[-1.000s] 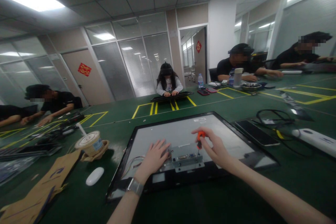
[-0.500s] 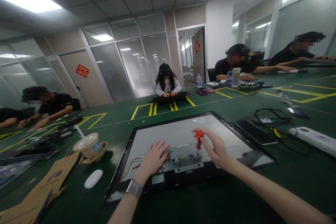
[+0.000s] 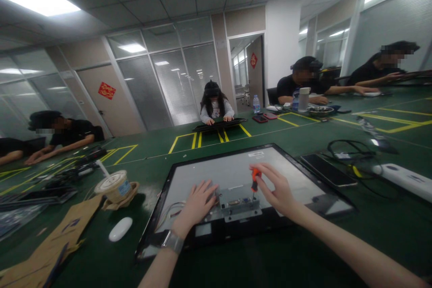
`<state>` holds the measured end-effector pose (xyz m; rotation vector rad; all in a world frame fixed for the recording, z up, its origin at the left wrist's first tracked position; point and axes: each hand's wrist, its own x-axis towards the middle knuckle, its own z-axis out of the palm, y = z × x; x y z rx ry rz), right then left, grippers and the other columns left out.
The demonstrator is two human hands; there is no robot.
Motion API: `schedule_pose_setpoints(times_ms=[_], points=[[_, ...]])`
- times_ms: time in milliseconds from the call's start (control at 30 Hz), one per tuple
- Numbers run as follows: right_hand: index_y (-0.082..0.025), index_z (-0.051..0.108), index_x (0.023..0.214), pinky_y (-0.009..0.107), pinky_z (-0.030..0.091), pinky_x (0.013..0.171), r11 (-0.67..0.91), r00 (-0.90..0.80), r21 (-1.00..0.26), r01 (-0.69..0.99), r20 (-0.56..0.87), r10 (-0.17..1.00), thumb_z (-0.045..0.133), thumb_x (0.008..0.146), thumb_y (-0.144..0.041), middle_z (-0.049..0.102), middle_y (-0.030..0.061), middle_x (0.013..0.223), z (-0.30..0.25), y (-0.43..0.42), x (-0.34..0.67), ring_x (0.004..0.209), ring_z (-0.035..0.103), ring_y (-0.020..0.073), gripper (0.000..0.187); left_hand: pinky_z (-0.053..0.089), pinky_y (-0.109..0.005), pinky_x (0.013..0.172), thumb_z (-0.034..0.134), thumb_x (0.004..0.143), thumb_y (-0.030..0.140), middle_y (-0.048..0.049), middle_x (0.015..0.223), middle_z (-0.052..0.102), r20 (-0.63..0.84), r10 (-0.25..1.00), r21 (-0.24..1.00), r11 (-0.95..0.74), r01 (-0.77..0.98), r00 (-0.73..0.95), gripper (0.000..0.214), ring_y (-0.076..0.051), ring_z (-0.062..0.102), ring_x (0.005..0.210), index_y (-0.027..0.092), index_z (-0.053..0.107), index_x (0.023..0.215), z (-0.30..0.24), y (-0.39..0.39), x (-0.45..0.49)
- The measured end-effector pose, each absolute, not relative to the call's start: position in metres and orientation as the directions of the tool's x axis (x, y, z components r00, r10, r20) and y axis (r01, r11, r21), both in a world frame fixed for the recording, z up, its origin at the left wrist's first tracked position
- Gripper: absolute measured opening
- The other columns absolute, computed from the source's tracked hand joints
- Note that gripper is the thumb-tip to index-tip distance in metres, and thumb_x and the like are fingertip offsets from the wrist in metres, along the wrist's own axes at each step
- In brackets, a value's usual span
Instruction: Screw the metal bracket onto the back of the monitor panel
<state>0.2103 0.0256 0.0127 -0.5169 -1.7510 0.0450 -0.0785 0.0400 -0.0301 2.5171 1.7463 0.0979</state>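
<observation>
A flat monitor panel [image 3: 236, 166] lies face down on the green table, its silver back in a black frame. A small grey metal circuit box [image 3: 238, 203] sits near its front edge. My left hand [image 3: 197, 204] rests flat on the panel just left of that box, fingers spread, a watch on the wrist. My right hand [image 3: 278, 191] grips an orange-handled screwdriver [image 3: 255, 177] held upright, tip down on the box's top right part.
A paper cup with a straw [image 3: 114, 185], a white mouse [image 3: 120, 228] and brown paper bags [image 3: 57, 243] lie to the left. A phone [image 3: 327, 170], black cables [image 3: 354, 150] and a white power strip [image 3: 403, 181] lie to the right. Several other people work around the table.
My right hand's fingers have shifted around the screwdriver handle, which stays upright on the box. My left hand stays put. The view has drifted slightly.
</observation>
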Motion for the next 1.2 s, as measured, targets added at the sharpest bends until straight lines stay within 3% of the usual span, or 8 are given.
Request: schedule_pose_setpoints(times_ms=[233, 467, 767, 933, 1133, 1200], points=[[-0.024, 0.068, 0.114, 0.031, 0.056, 0.072, 0.885, -0.087, -0.307, 0.351, 0.93, 0.357, 0.065, 0.088, -0.017, 0.067, 0.0055, 0.091, 0.0153, 0.0292, 0.2117, 0.081, 0.066, 0.0202, 0.027, 0.018, -0.053, 0.119, 0.034, 0.101, 0.043, -0.0028, 0.16, 0.03, 0.003, 0.939, 0.124, -0.341, 0.932, 0.344, 0.048, -0.027, 0.023, 0.148, 0.034, 0.038, 0.149, -0.0315, 0.0414, -0.079], [-0.023, 0.063, 0.122, 0.034, 0.056, 0.086, 0.878, -0.142, -0.359, 0.316, 0.897, 0.418, 0.048, 0.095, -0.011, 0.07, 0.0092, 0.111, 0.0159, 0.0284, 0.217, 0.103, 0.068, 0.0217, 0.033, 0.019, -0.053, 0.119, 0.036, 0.101, 0.042, -0.0039, 0.16, 0.031, 0.005, 0.94, 0.114, -0.34, 0.933, 0.342, 0.048, -0.027, 0.024, 0.148, 0.033, 0.039, 0.148, -0.0329, 0.0424, -0.0791], [-0.023, 0.067, 0.105, 0.033, 0.055, 0.072, 0.871, -0.065, -0.33, 0.363, 0.924, 0.377, 0.067, 0.087, -0.019, 0.063, 0.0048, 0.088, 0.0187, 0.027, 0.2141, 0.081, 0.064, 0.0208, 0.018, 0.019, -0.054, 0.118, 0.035, 0.101, 0.042, -0.0042, 0.16, 0.031, 0.011, 0.937, 0.114, -0.347, 0.931, 0.348, 0.048, -0.027, 0.024, 0.148, 0.033, 0.039, 0.148, -0.0309, 0.0404, -0.0779], [-0.023, 0.061, 0.125, 0.035, 0.055, 0.081, 0.898, -0.191, -0.329, 0.292, 0.9, 0.391, 0.045, 0.096, -0.012, 0.065, 0.0103, 0.108, 0.0157, 0.024, 0.2155, 0.097, 0.065, 0.0221, 0.035, 0.02, -0.053, 0.118, 0.035, 0.101, 0.041, -0.0042, 0.16, 0.031, 0.008, 0.94, 0.114, -0.34, 0.934, 0.341, 0.047, -0.027, 0.025, 0.148, 0.033, 0.04, 0.148, -0.0297, 0.0396, -0.077], [-0.024, 0.065, 0.118, 0.031, 0.055, 0.071, 0.909, -0.14, -0.26, 0.327, 0.937, 0.319, 0.061, 0.088, -0.012, 0.062, 0.0053, 0.09, 0.0138, 0.023, 0.2109, 0.079, 0.064, 0.019, 0.033, 0.02, -0.054, 0.118, 0.035, 0.102, 0.041, -0.0045, 0.16, 0.031, 0.013, 0.939, 0.108, -0.343, 0.933, 0.344, 0.047, -0.027, 0.025, 0.147, 0.032, 0.04, 0.148, -0.0279, 0.0383, -0.0761], [-0.023, 0.065, 0.118, 0.031, 0.056, 0.072, 0.91, -0.147, -0.262, 0.323, 0.935, 0.321, 0.059, 0.089, -0.013, 0.063, 0.0062, 0.092, 0.0136, 0.0226, 0.2115, 0.082, 0.064, 0.0198, 0.032, 0.02, -0.054, 0.118, 0.035, 0.102, 0.041, -0.0047, 0.16, 0.031, 0.012, 0.939, 0.109, -0.342, 0.933, 0.343, 0.047, -0.027, 0.026, 0.147, 0.032, 0.04, 0.148, -0.0283, 0.0385, -0.0764]])
